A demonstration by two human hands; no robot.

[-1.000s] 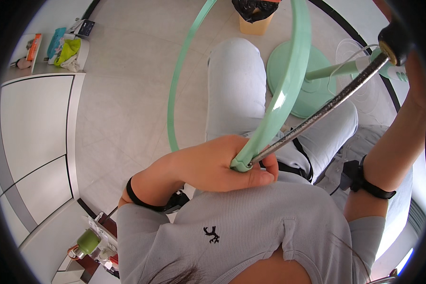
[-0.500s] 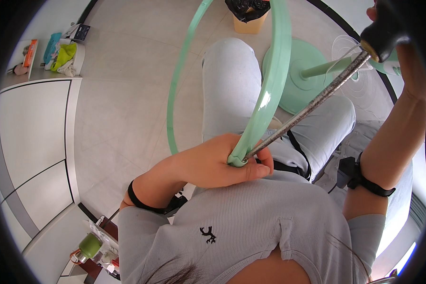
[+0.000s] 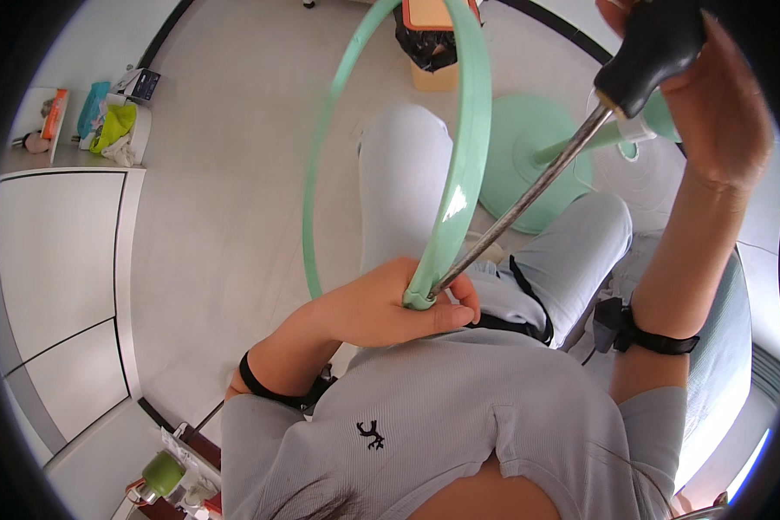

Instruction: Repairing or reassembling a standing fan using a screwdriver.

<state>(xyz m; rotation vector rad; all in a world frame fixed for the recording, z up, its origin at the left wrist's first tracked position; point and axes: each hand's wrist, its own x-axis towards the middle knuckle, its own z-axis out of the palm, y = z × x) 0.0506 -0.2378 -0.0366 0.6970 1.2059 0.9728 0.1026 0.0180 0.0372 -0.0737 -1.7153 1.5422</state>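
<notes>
A thin, pale green plastic ring (image 3: 473, 121) stands up in front of my lap, its far side running out at the top. My left hand (image 3: 368, 305) is closed around its near end, where there is a small joint. At upper right my right hand (image 3: 724, 130) grips the black handle of a screwdriver (image 3: 529, 196). Its long, worn metal shaft slants down to the left. The tip meets the ring's joint beside my left thumb, and any screw there is too small to make out.
Beyond my knees are a green fan base with a pole (image 3: 529, 130) and a bin (image 3: 435, 80) lined with a black bag. A white cabinet (image 3: 61, 251) stands at left, with cloths (image 3: 114, 128) above it. A green bottle (image 3: 162, 473) is at lower left.
The ring and both hands sit slightly further left in the view. The screwdriver's handle has turned in my right hand, and its tip stays at the joint. More of the bin shows.
</notes>
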